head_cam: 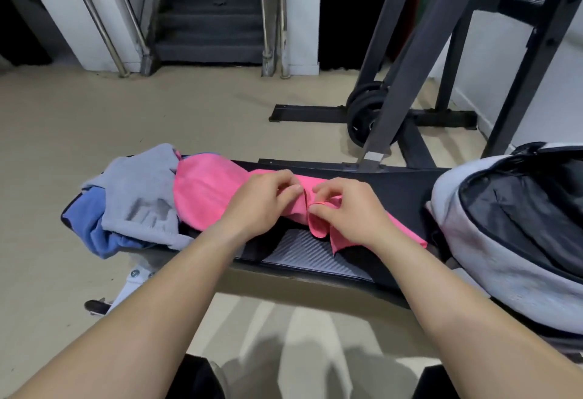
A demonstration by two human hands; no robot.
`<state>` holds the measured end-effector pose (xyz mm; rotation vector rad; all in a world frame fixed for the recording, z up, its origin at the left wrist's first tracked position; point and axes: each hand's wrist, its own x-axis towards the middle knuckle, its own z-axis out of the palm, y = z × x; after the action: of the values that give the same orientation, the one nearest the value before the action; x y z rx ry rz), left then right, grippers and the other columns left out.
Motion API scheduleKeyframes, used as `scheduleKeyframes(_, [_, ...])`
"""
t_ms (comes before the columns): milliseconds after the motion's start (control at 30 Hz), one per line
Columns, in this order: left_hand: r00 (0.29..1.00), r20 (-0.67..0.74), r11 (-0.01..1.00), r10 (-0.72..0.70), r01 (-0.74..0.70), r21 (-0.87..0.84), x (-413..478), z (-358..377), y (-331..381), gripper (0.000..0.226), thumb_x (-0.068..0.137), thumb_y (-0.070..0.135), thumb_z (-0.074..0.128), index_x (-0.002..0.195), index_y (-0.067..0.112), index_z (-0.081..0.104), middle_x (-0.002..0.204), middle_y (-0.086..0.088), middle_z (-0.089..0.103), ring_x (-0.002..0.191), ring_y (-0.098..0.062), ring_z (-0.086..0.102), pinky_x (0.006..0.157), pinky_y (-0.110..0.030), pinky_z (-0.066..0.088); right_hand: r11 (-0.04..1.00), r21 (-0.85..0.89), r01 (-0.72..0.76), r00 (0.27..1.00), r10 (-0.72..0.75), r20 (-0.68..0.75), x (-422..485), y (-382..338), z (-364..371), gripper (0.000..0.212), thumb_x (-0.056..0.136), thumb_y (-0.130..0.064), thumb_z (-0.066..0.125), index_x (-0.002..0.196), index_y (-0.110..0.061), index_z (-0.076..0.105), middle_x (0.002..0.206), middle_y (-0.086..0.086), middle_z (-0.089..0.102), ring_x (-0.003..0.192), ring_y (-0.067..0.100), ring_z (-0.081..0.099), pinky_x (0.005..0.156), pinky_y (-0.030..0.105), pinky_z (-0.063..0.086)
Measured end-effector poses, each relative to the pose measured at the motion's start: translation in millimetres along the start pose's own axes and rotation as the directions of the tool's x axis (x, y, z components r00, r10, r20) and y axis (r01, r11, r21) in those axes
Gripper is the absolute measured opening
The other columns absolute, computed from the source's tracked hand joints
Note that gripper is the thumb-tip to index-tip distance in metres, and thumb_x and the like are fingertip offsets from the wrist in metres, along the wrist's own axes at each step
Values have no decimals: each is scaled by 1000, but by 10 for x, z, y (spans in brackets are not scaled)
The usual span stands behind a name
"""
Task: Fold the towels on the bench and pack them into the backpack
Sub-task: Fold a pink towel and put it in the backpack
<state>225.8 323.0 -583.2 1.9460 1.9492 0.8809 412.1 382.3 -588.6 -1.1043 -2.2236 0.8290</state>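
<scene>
Head view. A black padded weight bench (381,196) runs across the frame – every position below is given relative to it.

Pink towel (202,199): lies along the middle of the bench top, bunched into a ridge at the bench's centre. One corner droops over the bench's near edge.

Left hand (262,206): over the centre of the bench, fingers curled. Thumb and fingertips pinch the bunched ridge of the pink towel from its left side.

Right hand (344,209): just beside the left hand, also over the bench centre. Thumb and forefinger are closed on a small fold of the pink towel, and the other fingers are loosely curled above it.

Grey towel (142,199): crumpled at the left end of the bench, touching the pink towel's left edge.

Blue towel (91,225): partly under the grey one, spilling over the bench's left end (a sliver of blue also shows behind the pink towel).

Grey-and-black backpack (492,240): at the right end of the bench, lying on its side – whether its zip is open cannot be told.

Beyond the far side of the bench: a dark steel rack (407,60) with black weight plates (362,114) at its foot, and a carpeted staircase (208,19) farther back.
</scene>
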Motion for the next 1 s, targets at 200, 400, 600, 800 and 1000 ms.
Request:
scheduleKeyframes(200, [1000,19,999,-3,4,-54,48,49,-43,16,98,25,58,84,24,65,81,10,67,79,-10,59,79,-37,49,993,108,-52,998,56,-38,132,-11,125,16,76,-23,84,72,-22,69,74,-9,72,74,6,66,78,35,54])
scheduleKeyframes(400, [988,-59,966,-145,154,210,-3,-66,-153,27,79,9,56,94,31,56,91,8,66,88,-25,60,68,-36,47,996,74,-43,978,57,-199,247,79,4,17,80,-24,81,72,-24,66,74,-10,69,75,10,64,75,37,55])
scheduleKeyframes(600, [968,-183,963,-174,206,175,-130,-335,-288,28,80,5,53,99,23,61,94,4,68,92,-23,60,77,-39,50,989,28,-143,929,144,-340,228,320,-276,20,82,-29,79,72,-24,63,74,-10,66,75,15,63,74,41,55])
scheduleKeyframes(800, [956,-286,982,-71,117,147,-250,-531,-286,29,85,-2,52,98,18,69,79,19,52,82,-12,56,72,-17,36,972,14,-236,907,226,-355,119,463,-424,17,83,-26,78,74,-20,65,75,-5,68,77,18,65,78,40,54])
scheduleKeyframes(1000, [990,-106,995,-97,100,19,-327,-376,-222,17,97,23,56,110,32,63,89,9,68,75,-14,62,77,-34,51,992,-84,-89,979,72,-189,36,304,-400,11,85,-27,76,75,-30,73,86,-4,69,82,15,65,80,36,52])
